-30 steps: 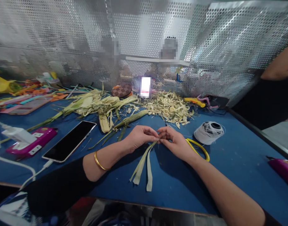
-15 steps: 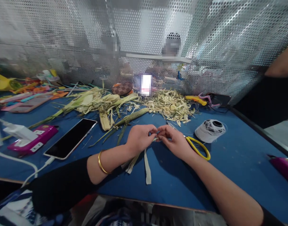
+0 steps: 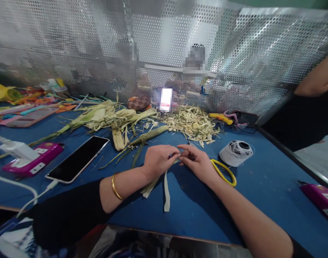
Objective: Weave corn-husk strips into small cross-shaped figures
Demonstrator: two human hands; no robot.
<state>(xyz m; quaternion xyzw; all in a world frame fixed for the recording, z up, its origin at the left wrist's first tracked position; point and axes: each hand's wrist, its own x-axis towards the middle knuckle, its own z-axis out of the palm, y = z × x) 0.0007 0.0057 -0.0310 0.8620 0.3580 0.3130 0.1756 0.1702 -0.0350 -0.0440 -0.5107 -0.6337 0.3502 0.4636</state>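
Head view: the left hand (image 3: 160,162) pinches pale husk strips (image 3: 167,195), which trail below it over the blue counter (image 3: 207,218). The right hand (image 3: 198,163) meets it at the fingertips (whether its own grip is closed cannot be told). Yellow-handled scissors (image 3: 228,168) lie beside the right wrist, near a white thread spool (image 3: 235,154); shredded husk (image 3: 192,124) is heaped beyond both hands.
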